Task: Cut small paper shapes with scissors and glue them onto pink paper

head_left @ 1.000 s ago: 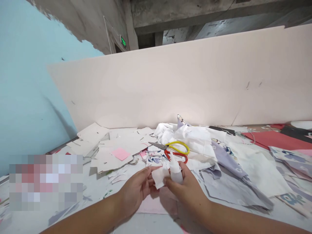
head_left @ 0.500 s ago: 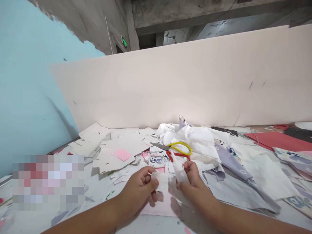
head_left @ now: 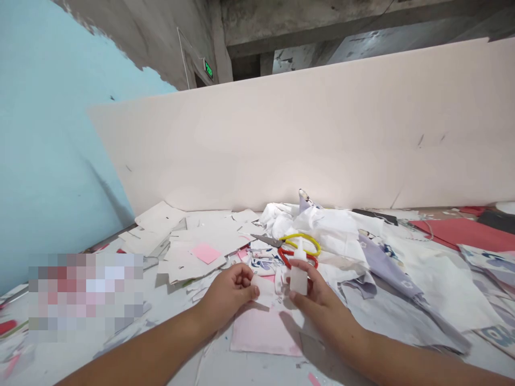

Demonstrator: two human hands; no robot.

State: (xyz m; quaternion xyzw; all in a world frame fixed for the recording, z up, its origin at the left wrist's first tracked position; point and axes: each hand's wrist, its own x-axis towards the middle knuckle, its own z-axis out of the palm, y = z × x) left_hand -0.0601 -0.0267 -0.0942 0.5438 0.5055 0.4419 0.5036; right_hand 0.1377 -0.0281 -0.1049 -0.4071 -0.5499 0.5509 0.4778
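Note:
Between thumb and fingers, my left hand (head_left: 233, 287) pinches a small white piece (head_left: 264, 292), paper or cloth. My right hand (head_left: 316, 292) is closed round a small white squeeze bottle (head_left: 298, 280) whose narrow nozzle points up and away from me. Below both hands a pale pink rectangular piece (head_left: 263, 332) lies flat on the table. Just beyond the bottle rest scissors (head_left: 276, 242) with one yellow and one red handle loop, their blades toward the left. Small patterned fabric pieces (head_left: 263, 260) lie beside the scissors.
Grey-white card sheets (head_left: 197, 241) are spread at the back left, a pink square (head_left: 206, 253) on top. Crumpled white cloth (head_left: 322, 225) and lilac fabric (head_left: 382, 262) cover the right side. Red sheets (head_left: 454, 231) lie farther right. A pale board (head_left: 301, 134) stands behind the table.
The bottle has turned from tilted, nozzle end away, to nearly upright with its nozzle up. My left hand has shifted slightly away from me with the white piece, uncovering more of the pink piece.

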